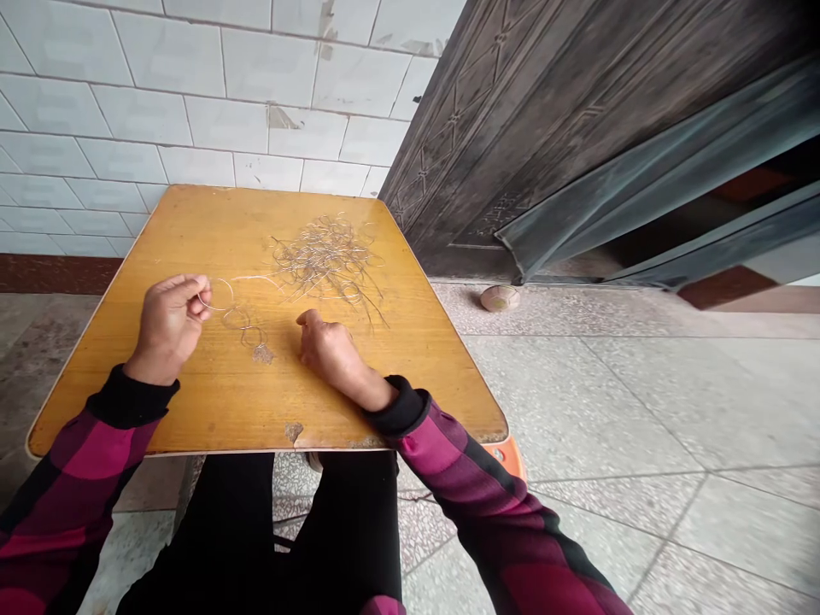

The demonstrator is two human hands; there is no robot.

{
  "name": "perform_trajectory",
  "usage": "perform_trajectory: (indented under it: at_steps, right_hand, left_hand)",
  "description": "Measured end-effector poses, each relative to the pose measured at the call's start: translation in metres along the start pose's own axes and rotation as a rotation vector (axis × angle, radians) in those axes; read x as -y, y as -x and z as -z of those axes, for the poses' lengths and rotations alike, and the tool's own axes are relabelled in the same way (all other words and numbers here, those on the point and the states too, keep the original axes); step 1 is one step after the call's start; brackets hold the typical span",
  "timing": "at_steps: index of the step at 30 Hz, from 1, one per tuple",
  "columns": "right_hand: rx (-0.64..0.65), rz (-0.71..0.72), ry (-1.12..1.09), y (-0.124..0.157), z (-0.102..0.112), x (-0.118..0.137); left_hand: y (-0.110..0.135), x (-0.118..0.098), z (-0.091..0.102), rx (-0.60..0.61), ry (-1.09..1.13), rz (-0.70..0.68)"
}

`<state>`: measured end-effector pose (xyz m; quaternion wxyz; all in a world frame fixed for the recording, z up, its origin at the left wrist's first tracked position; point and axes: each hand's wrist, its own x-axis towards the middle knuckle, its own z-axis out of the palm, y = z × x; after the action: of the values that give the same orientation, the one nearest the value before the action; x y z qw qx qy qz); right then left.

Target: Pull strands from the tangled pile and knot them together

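Note:
My left hand (pixel 172 320) pinches a thin wire loop (pixel 231 299) between thumb and fingertips, above the left part of the wooden table. Several more curled wire pieces (pixel 243 323) lie on the tabletop just right of it, between my two hands. My right hand (pixel 336 348) is closed, low over the middle of the table, with its index finger bent. Whatever its fingertips hold, if anything, is hidden or too thin to make out. Beyond it spreads a tangled heap of thin wires (pixel 328 254), with loose ends trailing towards my right hand.
The yellow wooden table (pixel 211 410) has a worn patch at its front edge and stands against a white tiled wall (pixel 211 128). On the right are a dark carved door (pixel 448 171), a hanging greenish curtain (pixel 576 205) and a pale ball-like object (pixel 500 298) on the floor.

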<state>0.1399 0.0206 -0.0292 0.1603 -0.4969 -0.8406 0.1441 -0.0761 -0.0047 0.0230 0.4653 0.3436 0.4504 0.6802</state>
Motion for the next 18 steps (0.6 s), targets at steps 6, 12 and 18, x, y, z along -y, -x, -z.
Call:
perform_trajectory:
  at_steps: [6,12,18]
  right_hand:
    - [-0.388,0.109,-0.164,-0.002,0.021,-0.007]
    - [-0.276,0.444,-0.193,0.001,0.018,0.002]
    - [-0.177,0.450,-0.206,0.006,0.011,0.008]
  left_hand:
    - [0.001,-0.001,0.002,0.157,-0.167,0.121]
    - [0.017,0.019,-0.016,0.319,-0.380,0.178]
    - [0.021,0.026,-0.022,0.324,-0.398,0.182]
